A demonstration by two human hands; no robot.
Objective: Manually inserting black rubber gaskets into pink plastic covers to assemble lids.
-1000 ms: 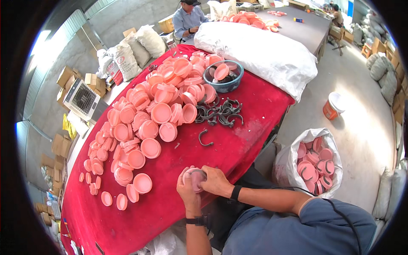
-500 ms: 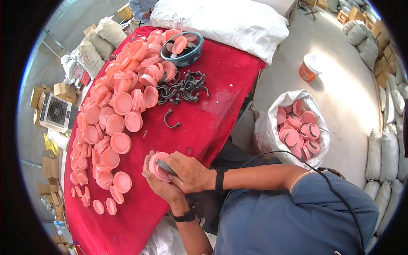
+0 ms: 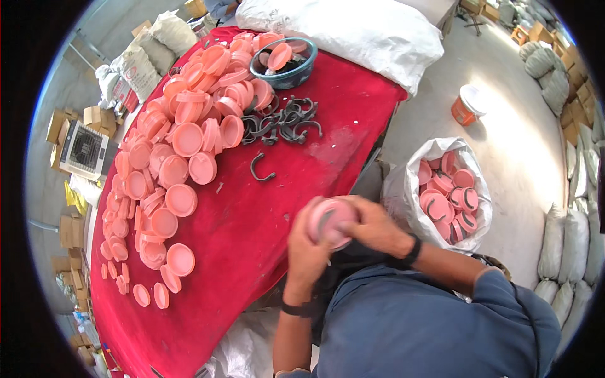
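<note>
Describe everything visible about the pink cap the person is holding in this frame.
The pink cap is round, shallow and plastic-looking, blurred in this frame. A dark curved piece lies across its face. It is held tilted above the near edge of the red table, over the person's lap. The left hand cups it from below and the right hand grips its right side.

Both hands [image 3: 340, 236] grip pink cap [image 3: 329, 220] above red table [image 3: 265, 220] edge.
</note>
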